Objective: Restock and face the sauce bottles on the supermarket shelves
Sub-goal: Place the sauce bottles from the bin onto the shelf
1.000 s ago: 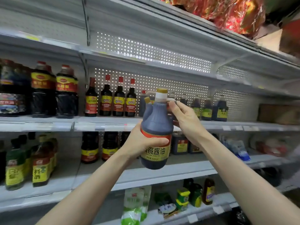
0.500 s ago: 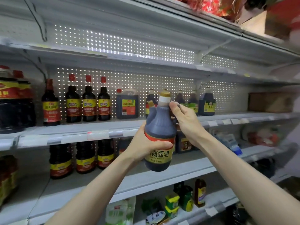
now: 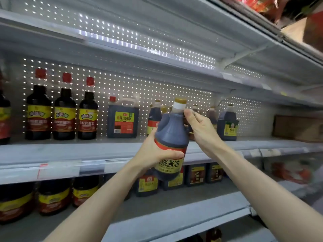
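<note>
You have the soy sauce bottle (image 3: 170,137) in the air just in front of the middle shelf (image 3: 78,151), above its front lip. The square jug (image 3: 122,122) stands to its left and a cluster of like-shaped bottles (image 3: 153,117) stands behind it.

Your left hand (image 3: 153,155) wraps the lower body, with the thumb curled across the top of the label and the fingers going round the far side. Your right hand (image 3: 201,131) is up at the shoulder. Its top finger presses against the neck just under the white band, and the others curl in towards the small side handle. I cannot tell whether they hook through it, because the bottle hides them.

Treat the bottle as heavy for its size, since dark sauce fills it to the neck. The walls look like smooth, fairly stiff plastic and the label looks glossy, so a one-handed pinch could slip. Carry the weight on the body or the handle, and use the neck only to steer. Leave the yellow cap alone.

The long axis runs close to vertical, cap up, with the top leaning slightly to your right. The label faces you, which is how it should sit on the shelf. Level the base before you set it down.
</note>
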Tool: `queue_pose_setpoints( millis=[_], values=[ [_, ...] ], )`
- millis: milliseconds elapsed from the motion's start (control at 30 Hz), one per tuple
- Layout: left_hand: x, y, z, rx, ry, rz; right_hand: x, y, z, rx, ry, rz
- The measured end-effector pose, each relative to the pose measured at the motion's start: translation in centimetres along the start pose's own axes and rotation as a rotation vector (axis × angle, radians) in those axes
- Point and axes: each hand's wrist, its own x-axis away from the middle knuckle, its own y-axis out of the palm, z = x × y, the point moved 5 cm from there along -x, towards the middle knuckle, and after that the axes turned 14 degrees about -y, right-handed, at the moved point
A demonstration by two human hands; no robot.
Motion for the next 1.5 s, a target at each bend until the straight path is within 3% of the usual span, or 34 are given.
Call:
queue_pose_setpoints(
  millis=[700,1133,1500],
  values=[
    [-13.3,5.1,0.8,0.005,0.052,0.107,-9.0,-8.3,7.8,-0.057,-0.137,-0.039],
    [-23.5,11.4,-2.5,-0.01,-0.088,0.281,-15.6,-15.3,19.5,-0.222,-0.117,-0.163],
    [-25.9,12.2,-3.8,-0.01,-0.154,0.315,-18.3,-15.4,24.1,-0.261,-0.072,-0.214]
  ],
)
